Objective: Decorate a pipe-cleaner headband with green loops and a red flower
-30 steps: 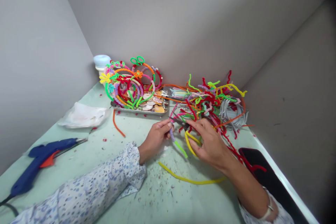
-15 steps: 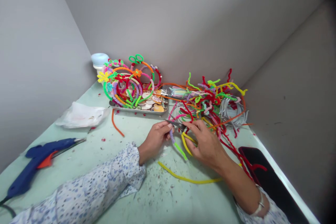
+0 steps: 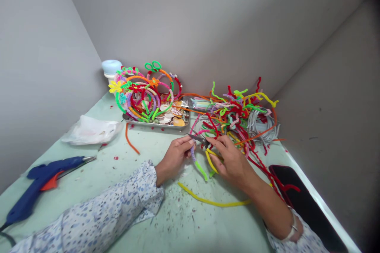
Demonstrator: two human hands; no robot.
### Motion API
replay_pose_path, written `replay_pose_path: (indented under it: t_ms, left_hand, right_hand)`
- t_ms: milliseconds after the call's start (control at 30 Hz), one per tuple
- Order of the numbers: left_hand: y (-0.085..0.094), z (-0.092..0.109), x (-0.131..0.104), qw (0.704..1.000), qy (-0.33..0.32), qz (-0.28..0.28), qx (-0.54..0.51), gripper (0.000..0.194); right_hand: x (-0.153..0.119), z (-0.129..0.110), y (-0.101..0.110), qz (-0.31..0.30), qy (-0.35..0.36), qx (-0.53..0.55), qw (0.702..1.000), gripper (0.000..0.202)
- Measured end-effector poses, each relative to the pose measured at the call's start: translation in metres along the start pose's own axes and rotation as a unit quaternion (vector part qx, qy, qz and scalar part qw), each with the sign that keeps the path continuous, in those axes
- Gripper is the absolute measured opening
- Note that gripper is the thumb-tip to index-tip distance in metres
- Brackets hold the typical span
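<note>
My left hand (image 3: 175,156) is closed, thumb and fingers pinching a fuzzy pipe-cleaner strip (image 3: 200,170), purple near the fingers and green at its dangling end. In my right hand (image 3: 233,162) is a pair of scissors (image 3: 202,140) with dark blades and yellow handles. The blades point left and lie partly apart beside my left fingertips. A small bit of green pipe cleaner (image 3: 211,174) shows just below the scissor handle. On the table nearer to me lies a yellow pipe cleaner (image 3: 213,202).
A metal tray (image 3: 154,124) holds shell-like pieces, with several colourful pipe-cleaner headbands (image 3: 148,95) over it. A tangle of pipe cleaners (image 3: 237,110) and grey wire coils (image 3: 261,128) sit right. A blue glue gun (image 3: 44,178), plastic bag (image 3: 92,129) and dark phone (image 3: 303,201) flank my arms.
The green end of the strip has swung slightly left, and a small green bit now shows beside it near the scissor handle. Both hands keep nearly the same place.
</note>
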State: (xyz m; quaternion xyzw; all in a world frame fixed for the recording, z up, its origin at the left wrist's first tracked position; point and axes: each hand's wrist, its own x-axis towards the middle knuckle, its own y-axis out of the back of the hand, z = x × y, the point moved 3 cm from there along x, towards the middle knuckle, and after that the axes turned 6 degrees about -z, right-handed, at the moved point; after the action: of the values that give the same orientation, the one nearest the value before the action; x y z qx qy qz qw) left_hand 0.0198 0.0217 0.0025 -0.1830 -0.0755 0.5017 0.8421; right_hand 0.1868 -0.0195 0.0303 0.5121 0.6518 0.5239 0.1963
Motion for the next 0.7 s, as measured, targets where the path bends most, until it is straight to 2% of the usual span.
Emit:
replay_pose_path:
  t_ms: [167, 333, 533, 700]
  left_hand:
    - [-0.001, 0.003, 0.0, 1.0, -0.009, 0.003, 0.0, 0.021]
    - [0.002, 0.003, 0.002, 1.0, 0.0, 0.028, -0.009, 0.016]
    - [0.009, -0.003, 0.005, 0.998, -0.028, 0.053, 0.007, 0.015]
    - [0.011, 0.001, 0.001, 0.984, -0.042, 0.083, 0.15, 0.022]
  right_hand:
    - [0.0, 0.002, -0.001, -0.002, -0.008, 0.034, 0.999, 0.045]
    - [0.003, 0.004, 0.008, 0.04, -0.044, 0.065, 0.996, 0.041]
    - [0.006, 0.003, 0.012, 0.021, -0.047, 0.084, 0.995, 0.042]
    - [0.006, 0.004, 0.015, 0.036, -0.062, 0.068, 0.995, 0.041]
